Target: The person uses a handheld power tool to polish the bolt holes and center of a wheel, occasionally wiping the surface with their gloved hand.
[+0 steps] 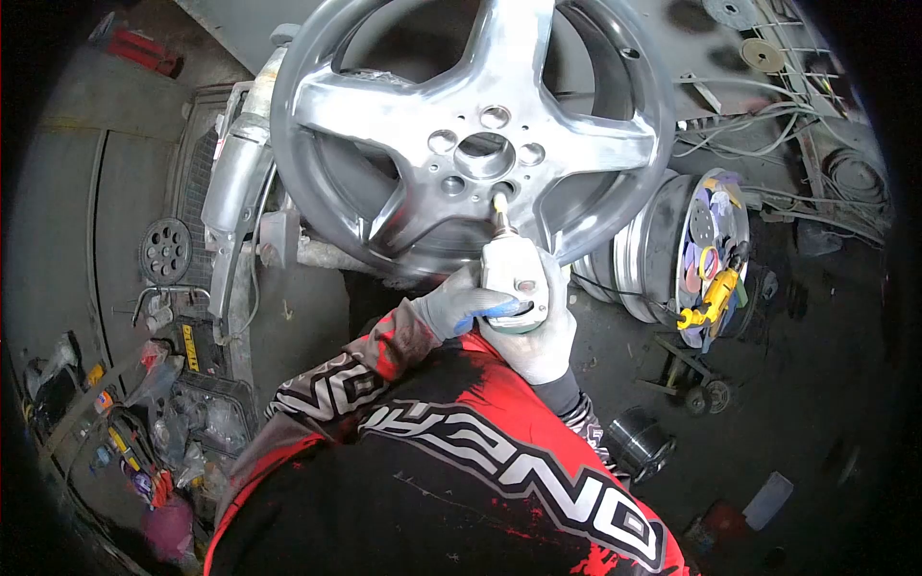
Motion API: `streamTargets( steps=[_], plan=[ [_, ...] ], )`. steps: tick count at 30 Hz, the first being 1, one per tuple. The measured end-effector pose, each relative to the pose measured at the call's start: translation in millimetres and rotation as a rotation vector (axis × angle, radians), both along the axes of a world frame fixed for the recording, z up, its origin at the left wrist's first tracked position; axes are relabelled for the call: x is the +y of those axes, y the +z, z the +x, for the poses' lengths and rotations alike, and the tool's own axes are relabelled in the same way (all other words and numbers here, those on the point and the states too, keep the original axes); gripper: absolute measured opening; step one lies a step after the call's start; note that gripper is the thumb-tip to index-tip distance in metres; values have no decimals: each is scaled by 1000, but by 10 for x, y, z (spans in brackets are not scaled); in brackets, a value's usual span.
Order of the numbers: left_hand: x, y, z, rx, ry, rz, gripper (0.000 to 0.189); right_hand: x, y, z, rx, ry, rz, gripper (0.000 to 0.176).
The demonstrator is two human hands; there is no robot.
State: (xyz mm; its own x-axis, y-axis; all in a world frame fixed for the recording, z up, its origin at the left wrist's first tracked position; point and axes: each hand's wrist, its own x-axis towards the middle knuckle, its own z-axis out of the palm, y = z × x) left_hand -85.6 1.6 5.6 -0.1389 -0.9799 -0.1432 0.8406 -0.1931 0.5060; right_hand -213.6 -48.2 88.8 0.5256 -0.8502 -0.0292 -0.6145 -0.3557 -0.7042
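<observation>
A bare-metal alloy wheel rim (pixel 408 101) with broad spokes stands facing me. A white die grinder (pixel 509 274) points up at its hub, its small pale polishing tip (pixel 499 204) at the lower right lug hole. My right hand (pixel 540 346), in a white glove, is wrapped around the grinder's body from below and the right. My left hand (pixel 461 300), in a grey glove with blue on the fingers, closes on the tool's left side. The exact contact between tip and hole is too small to make out.
At right, another wheel rim (pixel 629 245) holds colourful abrasive discs (pixel 706 226) and a yellow power tool (pixel 713 300). A small wheeled dolly (pixel 687 374) sits below it. Cables (pixel 759 134) hang at upper right. A metal stand (pixel 235 173) and cluttered bins (pixel 211 413) are at left.
</observation>
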Motion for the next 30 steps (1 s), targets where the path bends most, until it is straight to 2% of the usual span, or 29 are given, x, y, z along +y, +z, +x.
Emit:
streamTargets(
  steps=[2,5,7,11,14,16,19,25,29,30],
  plan=[
    [-31,35,27,-1,-6,21,44,-24,-3,18,1,-5,25,93],
    [-100,85,87,-23,31,-80,45,-43,-121,-5,-11,-18,0,96],
    [-125,101,84,-44,-14,-80,51,-43,-197,-48,-71,-39,-175,93],
    [-59,63,64,-35,-106,1,56,23,-185,-85,-48,-75,-2,94],
    [-34,139,65,0,12,31,49,23,-160,-38,-27,-49,35,101],
    [-110,213,125,-11,12,-24,51,-41,-257,-45,-131,-49,-17,94],
    [-151,66,57,-95,-11,-96,62,-27,-232,-63,-77,-76,-132,93],
    [-82,-49,49,36,-26,17,59,-13,-269,-8,-63,-52,-67,93],
    [-152,-56,56,63,-10,-6,58,-85,-224,9,-90,-16,-95,93],
    [-160,6,25,44,16,4,49,-72,-216,-2,-99,-58,-44,94]
  ],
)
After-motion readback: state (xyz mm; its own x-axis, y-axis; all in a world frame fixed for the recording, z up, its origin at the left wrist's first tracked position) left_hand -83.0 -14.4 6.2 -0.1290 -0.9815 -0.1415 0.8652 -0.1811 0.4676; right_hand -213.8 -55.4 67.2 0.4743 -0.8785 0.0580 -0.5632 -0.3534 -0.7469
